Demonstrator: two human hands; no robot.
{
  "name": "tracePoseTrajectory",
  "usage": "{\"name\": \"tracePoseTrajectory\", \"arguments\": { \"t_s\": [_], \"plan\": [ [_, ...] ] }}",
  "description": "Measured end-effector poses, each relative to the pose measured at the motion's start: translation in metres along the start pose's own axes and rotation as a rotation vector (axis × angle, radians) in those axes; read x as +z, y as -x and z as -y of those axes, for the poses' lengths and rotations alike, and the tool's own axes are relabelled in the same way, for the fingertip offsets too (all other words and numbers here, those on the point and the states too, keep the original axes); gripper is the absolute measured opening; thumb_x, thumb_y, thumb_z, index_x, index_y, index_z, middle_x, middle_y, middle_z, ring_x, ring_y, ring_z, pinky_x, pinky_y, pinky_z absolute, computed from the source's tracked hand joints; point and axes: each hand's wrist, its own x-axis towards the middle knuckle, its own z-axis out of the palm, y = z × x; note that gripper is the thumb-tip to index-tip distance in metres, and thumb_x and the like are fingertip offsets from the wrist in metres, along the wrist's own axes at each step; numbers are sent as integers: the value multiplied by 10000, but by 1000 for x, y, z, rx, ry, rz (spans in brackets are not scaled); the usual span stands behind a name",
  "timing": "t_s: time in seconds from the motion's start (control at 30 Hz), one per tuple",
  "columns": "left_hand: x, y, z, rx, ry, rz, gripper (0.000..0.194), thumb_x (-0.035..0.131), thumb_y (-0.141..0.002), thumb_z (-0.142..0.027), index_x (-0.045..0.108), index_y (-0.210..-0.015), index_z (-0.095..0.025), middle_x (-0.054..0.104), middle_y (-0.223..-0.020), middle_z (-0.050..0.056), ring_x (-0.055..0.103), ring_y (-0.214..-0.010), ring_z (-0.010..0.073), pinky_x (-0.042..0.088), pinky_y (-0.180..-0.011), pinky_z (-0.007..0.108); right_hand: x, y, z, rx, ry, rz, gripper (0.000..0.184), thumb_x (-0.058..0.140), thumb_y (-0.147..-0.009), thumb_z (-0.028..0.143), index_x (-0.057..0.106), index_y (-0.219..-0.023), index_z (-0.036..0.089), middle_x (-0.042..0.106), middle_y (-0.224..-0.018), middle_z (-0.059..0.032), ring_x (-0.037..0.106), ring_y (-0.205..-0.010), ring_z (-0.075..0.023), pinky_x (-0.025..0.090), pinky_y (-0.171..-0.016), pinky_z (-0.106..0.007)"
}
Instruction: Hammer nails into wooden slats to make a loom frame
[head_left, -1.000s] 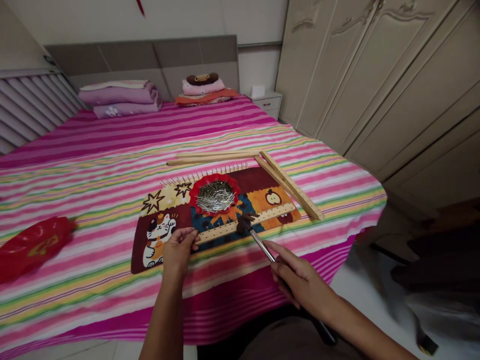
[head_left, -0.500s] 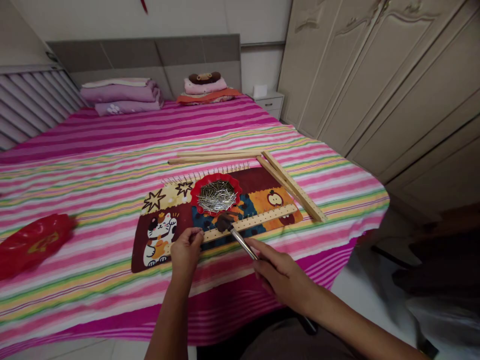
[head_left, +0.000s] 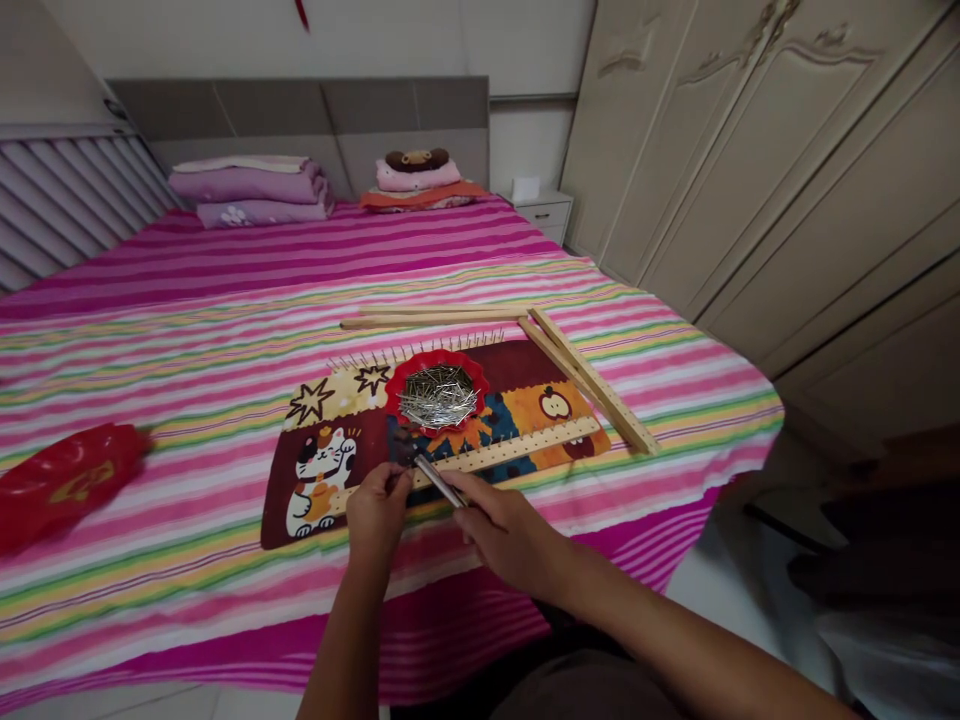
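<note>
The hammer, gripped by the right hand, has moved left along the strip in front of the bowl. It now meets the left hand, seemingly pinching a nail.

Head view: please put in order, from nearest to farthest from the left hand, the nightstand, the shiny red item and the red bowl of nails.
From the left hand:
1. Red bowl of nails: just beyond, slightly right.
2. Shiny red item: left side.
3. Nightstand: far back, right.
</note>
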Motion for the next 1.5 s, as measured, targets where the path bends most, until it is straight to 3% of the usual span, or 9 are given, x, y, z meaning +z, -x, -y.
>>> {"name": "tracePoseTrajectory", "arguments": {
  "t_s": [0.17, 0.3, 0.43, 0.57, 0.7, 0.87, 1.13, 1.27, 1.5],
  "plan": [
    [-3, -2, 2, -99, 123, 70, 266, 606, -622, -430, 668, -770, -218, 688, -689, 17, 618, -661, 182, 461, -593, 269, -17, 38, -3, -6, -101, -85, 454, 414, -918, 184, 477, -1363, 246, 432, -600, 63, 383, -500, -90, 315, -466, -209],
    [-12, -16, -6, -116, 177, 88, 387, 586, -667, -466, 673, -932, -199, 692, -734, 17, 621, -669, 176, 492, -627, 284, -37, 68, -18, 141, -194, -227, 468, 434, -924, 292, 451, -1383, 201, 445, -613, 56, 364, -456, -78, 273, -408, -200],
    [-9, -46, -28, 115, -109, 19, 256, 533, -745, -342, 698, -892, -211, 704, -879, 34, 629, -819, 192, 486, -810, 320, -47, 82, -32, 272, -266, -334, 552, 474, -891, 367, 421, -1404, 171, 474, -621, 53, 346, -402, -60, 238, -363, -187],
    [5, -72, -49, 340, -544, 109, 269, 483, -776, -214, 726, -885, -178, 682, -960, 101, 604, -944, 239, 449, -889, 344, -48, 86, -38, 345, -349, -355, 602, 491, -863, 414, 403, -1410, 178, 488, -609, 63, 339, -349, -43, 217, -345, -176],
    [14, -87, -60, 295, -852, 199, 283, 480, -790, -238, 737, -902, -197, 666, -983, 130, 598, -953, 289, 453, -820, 374, -46, 86, -42, 369, -362, -363, 636, 524, -825, 434, 422, -1401, 183, 528, -646, 51, 354, -327, -40, 222, -311, -171],
    [10, -96, -70, 259, -939, 304, 232, 510, -766, -244, 720, -865, -233, 676, -1030, 98, 605, -951, 267, 437, -762, 330, -47, 84, -42, 381, -383, -372, 658, 528, -812, 443, 415, -1406, 181, 529, -641, 57, 357, -320, -37, 224, -304, -167],
    [-43, -76, -59, 53, -559, 218, 179, 500, -736, -349, 631, -753, -227, 661, -689, -14, 590, -664, 158, 382, -601, 242, -46, 85, -41, 393, -385, -371, 672, 535, -802, 442, 415, -1405, 169, 537, -626, 57, 347, -314, -36, 220, -313, -175],
    [-73, -56, -56, -40, -601, 247, 153, 505, -711, -350, 573, -654, -225, 606, -579, -37, 563, -593, 145, 358, -564, 233, -42, 85, -41, 378, -377, -357, 687, 530, -801, 451, 404, -1406, 149, 527, -633, 59, 351, -315, -33, 220, -312, -174],
    [-71, -42, -53, -22, -894, 439, 87, 539, -676, -265, 605, -645, -219, 653, -657, 32, 598, -677, 197, 329, -549, 260, -36, 84, -36, 366, -368, -323, 675, 535, -796, 450, 422, -1397, 164, 520, -615, 62, 337, -306, -35, 207, -311, -179]
  ]
}}
